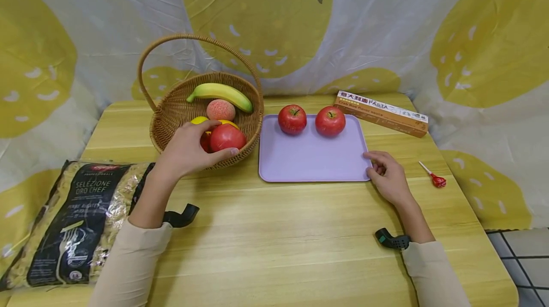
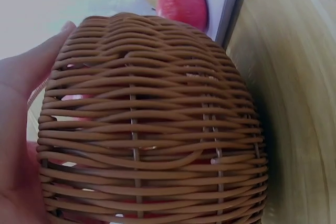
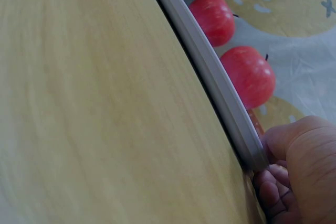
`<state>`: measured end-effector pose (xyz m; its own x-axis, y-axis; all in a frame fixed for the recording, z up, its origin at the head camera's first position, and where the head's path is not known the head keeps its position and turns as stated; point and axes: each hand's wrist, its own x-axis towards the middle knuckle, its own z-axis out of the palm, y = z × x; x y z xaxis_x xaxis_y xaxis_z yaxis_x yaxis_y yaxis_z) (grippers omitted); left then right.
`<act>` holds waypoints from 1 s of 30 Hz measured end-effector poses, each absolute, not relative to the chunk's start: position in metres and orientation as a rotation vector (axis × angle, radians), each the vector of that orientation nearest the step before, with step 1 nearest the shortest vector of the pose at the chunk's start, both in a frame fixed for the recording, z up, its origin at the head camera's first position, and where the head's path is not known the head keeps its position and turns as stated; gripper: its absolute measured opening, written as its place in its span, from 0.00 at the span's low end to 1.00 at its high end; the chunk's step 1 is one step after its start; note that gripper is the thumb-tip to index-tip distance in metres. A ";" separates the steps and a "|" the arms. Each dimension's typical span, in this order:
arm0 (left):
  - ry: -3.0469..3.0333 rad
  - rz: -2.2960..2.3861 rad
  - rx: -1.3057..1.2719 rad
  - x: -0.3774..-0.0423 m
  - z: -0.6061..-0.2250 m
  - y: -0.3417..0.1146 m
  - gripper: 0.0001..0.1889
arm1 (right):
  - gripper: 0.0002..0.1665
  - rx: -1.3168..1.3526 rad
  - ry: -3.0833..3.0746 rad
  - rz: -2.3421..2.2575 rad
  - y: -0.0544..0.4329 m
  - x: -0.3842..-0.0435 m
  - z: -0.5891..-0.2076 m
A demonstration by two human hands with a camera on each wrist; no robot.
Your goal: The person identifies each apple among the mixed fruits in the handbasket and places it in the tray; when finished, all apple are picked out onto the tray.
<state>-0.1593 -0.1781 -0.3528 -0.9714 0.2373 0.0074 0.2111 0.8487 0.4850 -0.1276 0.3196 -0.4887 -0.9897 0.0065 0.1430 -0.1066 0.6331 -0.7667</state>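
In the wicker basket (image 1: 171, 107), my left hand (image 1: 185, 147) holds a smooth red apple (image 1: 228, 138), thumb on its near side and fingers over the far side. From the left wrist, the basket's woven wall (image 2: 152, 114) hides most of that apple. Around it lie a banana (image 1: 220, 93), a rough pink peach (image 1: 220, 110) and yellow fruit (image 1: 199, 120); another red fruit (image 1: 205, 142) shows partly behind my fingers. My right hand (image 1: 388, 176) pinches the lilac tray (image 1: 313, 161) by its near right corner. Two red apples (image 1: 292, 119) (image 3: 248, 77) sit along the tray's far side.
A pasta box (image 1: 381, 112) lies beyond the tray at the back right. Right of my right hand is a red lollipop (image 1: 433, 176). A large bag of pasta (image 1: 77, 221) lies at the left, beside my left forearm. The basket's tall handle (image 1: 197, 36) arches over the fruit.
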 end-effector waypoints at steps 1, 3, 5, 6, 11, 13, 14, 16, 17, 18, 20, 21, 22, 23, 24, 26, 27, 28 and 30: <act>2.963 0.755 0.372 -0.160 -0.353 -0.178 0.47 | 0.22 0.089 -2.721 1.282 0.320 -0.128 -0.489; 2.947 0.722 0.389 -0.160 -0.352 -0.178 0.47 | 0.22 0.097 -2.723 1.274 0.320 -0.128 -0.490; 2.937 0.684 0.397 -0.160 -0.352 -0.178 0.48 | 0.22 0.102 -2.724 1.268 0.320 -0.128 -0.491; 2.933 0.666 0.403 -0.161 -0.352 -0.178 0.48 | 0.22 0.102 -2.725 1.266 0.321 -0.129 -0.491; 2.924 0.630 0.410 -0.163 -0.352 -0.177 0.48 | 0.22 0.111 -2.724 1.255 0.321 -0.130 -0.492; 2.927 0.654 0.413 -0.163 -0.353 -0.177 0.48 | 0.22 0.109 -2.727 1.254 0.321 -0.130 -0.492; 2.931 0.666 0.412 -0.163 -0.354 -0.177 0.48 | 0.22 0.108 -2.729 1.252 0.321 -0.130 -0.492; 2.945 0.694 0.400 -0.163 -0.355 -0.176 0.48 | 0.22 0.108 -2.732 1.253 0.322 -0.129 -0.492; 2.953 0.712 0.392 -0.163 -0.356 -0.176 0.48 | 0.22 0.102 -2.734 1.256 0.321 -0.129 -0.492; 2.963 0.728 0.383 -0.163 -0.357 -0.176 0.48 | 0.22 0.102 -2.734 1.257 0.321 -0.129 -0.492; 2.989 0.766 0.356 -0.163 -0.358 -0.175 0.48 | 0.22 0.103 -2.733 1.260 0.321 -0.129 -0.491; 3.001 0.790 0.342 -0.162 -0.358 -0.175 0.48 | 0.22 0.105 -2.731 1.264 0.320 -0.128 -0.490; 3.013 0.818 0.330 -0.162 -0.358 -0.174 0.48 | 0.22 0.107 -2.730 1.267 0.320 -0.128 -0.490; 3.022 0.849 0.321 -0.162 -0.358 -0.174 0.48 | 0.22 0.108 -2.730 1.269 0.320 -0.128 -0.489; 3.034 0.880 0.314 -0.162 -0.358 -0.174 0.48 | 0.22 0.109 -2.729 1.272 0.320 -0.128 -0.489; 3.053 0.940 0.312 -0.162 -0.358 -0.174 0.48 | 0.22 0.114 -2.726 1.275 0.319 -0.127 -0.488; 3.062 0.969 0.314 -0.162 -0.357 -0.174 0.48 | 0.22 0.115 -2.725 1.276 0.319 -0.127 -0.488; 3.071 1.000 0.315 -0.162 -0.357 -0.174 0.48 | 0.22 0.116 -2.724 1.276 0.319 -0.127 -0.487; 3.087 1.052 0.315 -0.162 -0.357 -0.173 0.47 | 0.22 0.114 -2.723 1.272 0.319 -0.127 -0.487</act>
